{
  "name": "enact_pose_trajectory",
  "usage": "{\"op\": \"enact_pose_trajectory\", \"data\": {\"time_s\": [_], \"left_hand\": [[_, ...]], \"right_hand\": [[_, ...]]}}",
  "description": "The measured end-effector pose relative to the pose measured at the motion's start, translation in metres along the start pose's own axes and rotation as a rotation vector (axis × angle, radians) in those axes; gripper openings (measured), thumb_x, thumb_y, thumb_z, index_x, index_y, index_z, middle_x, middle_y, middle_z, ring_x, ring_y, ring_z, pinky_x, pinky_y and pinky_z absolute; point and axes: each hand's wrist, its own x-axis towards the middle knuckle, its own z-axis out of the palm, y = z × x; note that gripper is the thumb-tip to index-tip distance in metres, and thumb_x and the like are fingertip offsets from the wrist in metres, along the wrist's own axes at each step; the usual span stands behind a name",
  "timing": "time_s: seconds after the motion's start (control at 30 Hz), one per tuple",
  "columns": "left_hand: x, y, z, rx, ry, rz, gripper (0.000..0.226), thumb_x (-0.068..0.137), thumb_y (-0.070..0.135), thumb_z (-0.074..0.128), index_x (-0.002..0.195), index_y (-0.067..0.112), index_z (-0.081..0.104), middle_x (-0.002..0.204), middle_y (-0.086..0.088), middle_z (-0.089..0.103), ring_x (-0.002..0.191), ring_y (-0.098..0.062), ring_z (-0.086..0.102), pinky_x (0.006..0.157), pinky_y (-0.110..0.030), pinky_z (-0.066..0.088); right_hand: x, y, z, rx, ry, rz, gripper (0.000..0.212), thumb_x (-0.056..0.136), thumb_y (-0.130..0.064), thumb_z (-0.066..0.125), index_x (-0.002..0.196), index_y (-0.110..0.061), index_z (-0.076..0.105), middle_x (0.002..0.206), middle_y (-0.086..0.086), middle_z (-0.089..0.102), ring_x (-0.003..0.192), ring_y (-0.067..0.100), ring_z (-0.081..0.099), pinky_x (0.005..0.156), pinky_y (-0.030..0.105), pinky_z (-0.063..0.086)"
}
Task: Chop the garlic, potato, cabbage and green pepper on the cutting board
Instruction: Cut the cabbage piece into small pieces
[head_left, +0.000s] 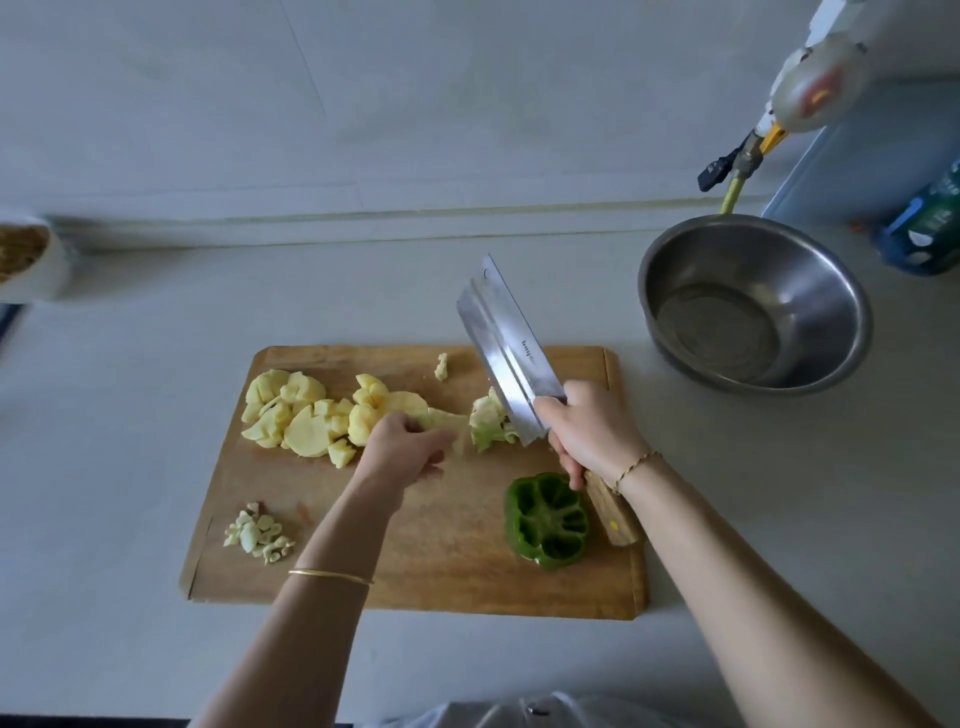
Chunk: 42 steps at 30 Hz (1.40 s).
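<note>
Cabbage (485, 422) mid-board (457, 566), partly cut: loose pale-green clump just beside the cleaver (506, 348) edge, one paler piece pinched in the left hand (408, 448), fingers curled over it. Right hand (592, 431) clenched round the wooden handle, blade tilted up over the clump. Potato (306, 415) in chunks far left of board; garlic (257, 535) in bits near left; pepper (548, 519) uncut, open side up, near right beside the handle. Judgement: cabbage light, layered, springy, likely to splay under the blade; best held bunched from above, fingertips tucked back. Pepper hollow, skin probably slick. Steel bowl (852, 312) on worktop (130, 415), right.
</note>
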Motion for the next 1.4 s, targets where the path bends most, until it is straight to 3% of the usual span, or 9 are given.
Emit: {"op": "enact_pose_trajectory", "data": {"time_s": [0.13,0.3,0.53,0.83,0.97,1.03,1.17,1.27,1.4], "left_hand": [[-0.001,-0.011,0.003,-0.01,0.021,-0.033,0.017,0.084,0.009,0.071,0.086,-0.005,0.061,0.069,-0.014,0.063,0.053,-0.019,0.06,0.05,-0.025,0.055],[0.0,-0.011,0.008,0.028,0.056,-0.019,0.024,0.083,0.01,0.071,0.093,-0.005,0.054,0.085,-0.021,0.067,0.065,-0.026,0.067,0.068,-0.04,0.06],[0.003,-0.011,0.012,0.104,0.073,-0.019,0.016,0.085,0.006,0.067,0.089,-0.004,0.055,0.079,-0.02,0.068,0.062,-0.028,0.069,0.072,-0.048,0.059],[0.008,-0.001,0.035,0.031,0.054,-0.011,0.017,0.086,0.008,0.066,0.095,-0.002,0.056,0.09,-0.02,0.068,0.076,-0.029,0.071,0.073,-0.045,0.059],[0.004,0.0,0.037,0.384,0.078,0.143,0.025,0.086,0.022,0.067,0.092,0.003,0.052,0.078,-0.012,0.07,0.067,-0.022,0.069,0.066,-0.04,0.058],[0.002,0.0,0.034,0.61,0.114,0.193,0.032,0.085,0.026,0.068,0.094,0.004,0.048,0.091,-0.008,0.062,0.072,-0.021,0.061,0.056,-0.031,0.048],[-0.001,-0.005,0.029,0.905,0.164,0.353,0.032,0.084,0.005,0.063,0.11,0.009,0.045,0.11,-0.009,0.042,0.09,-0.026,0.05,0.064,-0.032,0.042],[0.004,-0.011,0.029,0.907,0.155,0.46,0.036,0.085,0.005,0.063,0.115,0.017,0.048,0.108,-0.005,0.045,0.087,-0.023,0.05,0.06,-0.031,0.042],[0.004,-0.009,0.031,0.868,0.163,0.488,0.019,0.086,0.012,0.063,0.101,0.012,0.052,0.098,-0.006,0.048,0.079,-0.025,0.053,0.06,-0.037,0.048]], "right_hand": [[0.007,-0.01,0.021,0.072,-0.102,0.037,0.024,0.092,-0.012,0.04,0.108,0.004,0.049,0.062,0.008,0.045,0.033,0.015,0.041,0.035,0.023,0.037],[0.016,-0.02,0.043,0.063,-0.131,0.042,0.014,0.094,-0.012,0.037,0.098,-0.004,0.047,0.062,0.008,0.046,0.036,0.016,0.043,0.038,0.026,0.043],[0.022,-0.012,0.049,-0.136,-0.06,0.024,0.022,0.095,-0.013,0.034,0.074,-0.008,0.04,0.06,0.008,0.048,0.038,0.017,0.048,0.041,0.03,0.042],[0.015,0.012,0.025,0.024,-0.033,0.111,0.016,0.094,-0.015,0.037,0.089,-0.005,0.047,0.059,0.008,0.045,0.034,0.015,0.042,0.037,0.025,0.041],[0.013,0.013,0.018,0.043,-0.046,0.102,0.016,0.094,-0.016,0.038,0.088,-0.005,0.047,0.056,0.007,0.043,0.033,0.016,0.041,0.039,0.026,0.042],[0.011,0.01,0.015,0.034,-0.048,0.081,0.019,0.093,-0.014,0.038,0.089,0.0,0.049,0.056,0.007,0.043,0.033,0.016,0.041,0.038,0.026,0.042],[0.006,0.002,0.011,-0.023,-0.04,0.049,0.023,0.093,-0.013,0.036,0.099,0.003,0.051,0.058,0.01,0.047,0.029,0.017,0.044,0.035,0.021,0.037],[0.005,-0.003,0.012,-0.025,-0.05,0.047,0.02,0.092,-0.013,0.035,0.096,0.0,0.051,0.06,0.011,0.047,0.027,0.014,0.043,0.034,0.019,0.034],[0.004,-0.007,0.016,-0.012,-0.059,0.059,0.017,0.093,-0.011,0.035,0.097,-0.002,0.049,0.063,0.013,0.045,0.024,0.011,0.041,0.032,0.019,0.035]]}}
